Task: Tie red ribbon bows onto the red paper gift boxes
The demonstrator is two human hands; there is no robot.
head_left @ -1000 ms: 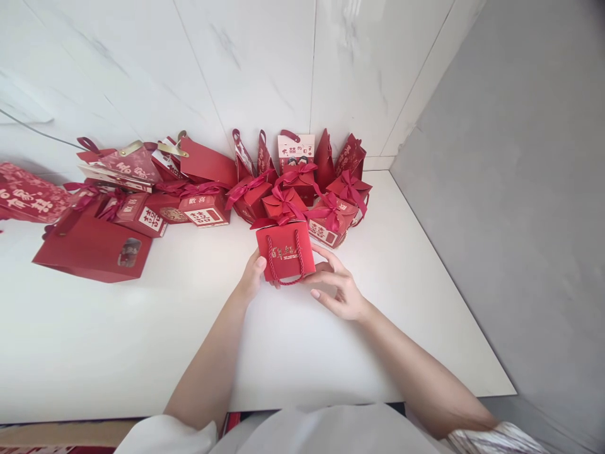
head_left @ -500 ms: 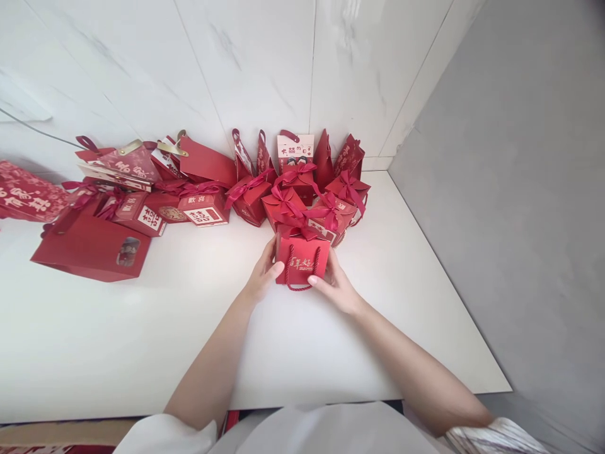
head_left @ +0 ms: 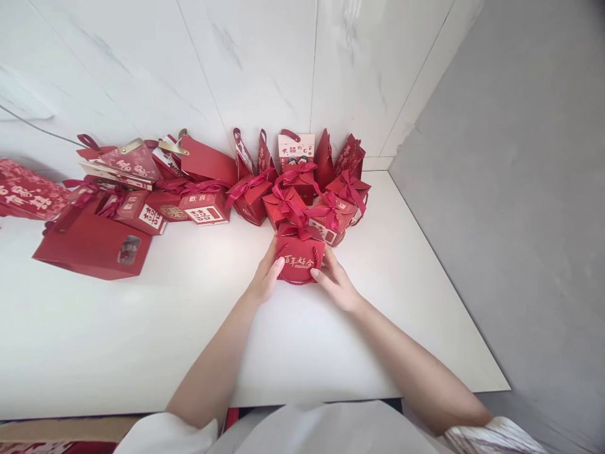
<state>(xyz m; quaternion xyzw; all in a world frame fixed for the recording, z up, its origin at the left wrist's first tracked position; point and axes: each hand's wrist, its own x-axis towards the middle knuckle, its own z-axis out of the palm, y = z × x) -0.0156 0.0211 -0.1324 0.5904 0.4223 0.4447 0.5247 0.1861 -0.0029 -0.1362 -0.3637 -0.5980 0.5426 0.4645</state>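
Upright red gift box (head_left: 299, 257), gold lettering

L hand (head_left: 266, 279), R hand (head_left: 334, 285) on box (head_left: 299, 257)

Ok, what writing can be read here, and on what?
"百年好合": gold, on the small red box held between the left hand and the right hand.
"囍": white label on the ribboned box.
"囍": white label on the tilted box.
White-topped bag and far-left red bag: print too blurred to read.
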